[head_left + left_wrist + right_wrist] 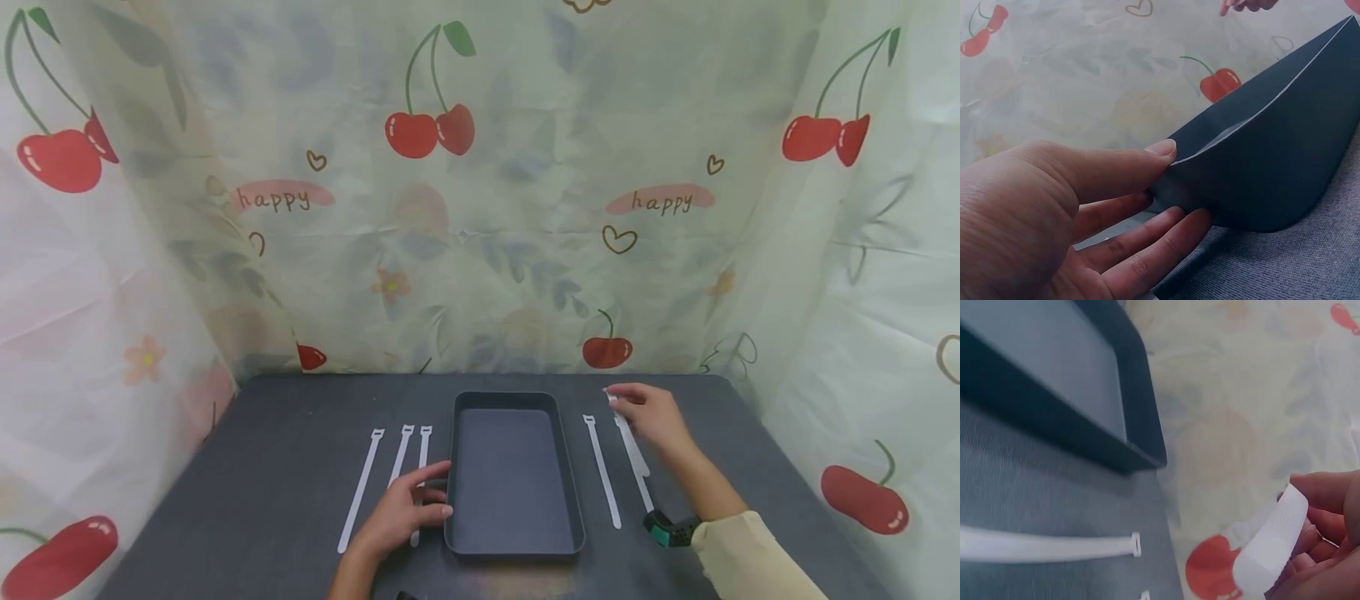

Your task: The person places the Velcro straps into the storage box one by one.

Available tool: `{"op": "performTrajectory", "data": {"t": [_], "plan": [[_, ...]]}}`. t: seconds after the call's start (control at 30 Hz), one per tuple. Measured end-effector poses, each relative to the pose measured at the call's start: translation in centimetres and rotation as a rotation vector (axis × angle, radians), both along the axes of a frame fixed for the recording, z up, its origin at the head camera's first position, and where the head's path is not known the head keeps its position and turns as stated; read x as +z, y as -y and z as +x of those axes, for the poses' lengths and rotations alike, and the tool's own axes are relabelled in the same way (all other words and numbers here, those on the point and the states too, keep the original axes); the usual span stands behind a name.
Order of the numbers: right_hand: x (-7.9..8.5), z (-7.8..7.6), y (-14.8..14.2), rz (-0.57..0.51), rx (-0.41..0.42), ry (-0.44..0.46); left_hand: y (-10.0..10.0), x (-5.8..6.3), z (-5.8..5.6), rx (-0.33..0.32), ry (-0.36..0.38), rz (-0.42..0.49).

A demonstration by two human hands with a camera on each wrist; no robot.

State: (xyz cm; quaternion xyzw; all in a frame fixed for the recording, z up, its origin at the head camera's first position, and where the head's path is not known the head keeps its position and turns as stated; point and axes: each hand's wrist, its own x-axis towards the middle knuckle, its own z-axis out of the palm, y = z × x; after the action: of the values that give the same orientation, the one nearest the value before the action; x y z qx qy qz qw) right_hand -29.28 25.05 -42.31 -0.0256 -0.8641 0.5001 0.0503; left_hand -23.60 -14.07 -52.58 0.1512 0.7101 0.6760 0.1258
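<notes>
My left hand (401,510) rests against the left side of a dark grey rectangular tray (572,508), fingers nearly straight. In the left wrist view the thumb touches the tray's rim (1229,139) and fingertips meet its outer wall. Right of the tray, my right hand (654,419) pinches a white hook-and-loop cable tie (1272,547) between thumb and fingers, raised above the table. Behind that strap, another white cable tie (643,493) lies partly hidden. A further cable tie (602,471) lies flat between it and the tray.
Three white cable ties lie left of the tray: one at the outside (362,492), a middle one (401,454) and an inner one (424,450), the last two partly behind my left hand. A cherry-print curtain (510,250) surrounds the dark table (247,483). My right wrist wears a dark band (671,532).
</notes>
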Motion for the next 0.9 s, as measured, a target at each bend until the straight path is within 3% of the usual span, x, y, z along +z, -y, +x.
{"op": "performTrajectory", "data": {"t": [0.5, 0.9], "plan": [[0.1, -0.2, 5.6, -0.159, 0.038, -0.002, 0.1, 0.1, 0.2, -0.005, -0.001, 0.006], [-1.6, -0.2, 9.6, -0.228, 0.066, 0.049, 0.1, -0.1, 0.0, -0.016, -0.004, 0.014]]}}
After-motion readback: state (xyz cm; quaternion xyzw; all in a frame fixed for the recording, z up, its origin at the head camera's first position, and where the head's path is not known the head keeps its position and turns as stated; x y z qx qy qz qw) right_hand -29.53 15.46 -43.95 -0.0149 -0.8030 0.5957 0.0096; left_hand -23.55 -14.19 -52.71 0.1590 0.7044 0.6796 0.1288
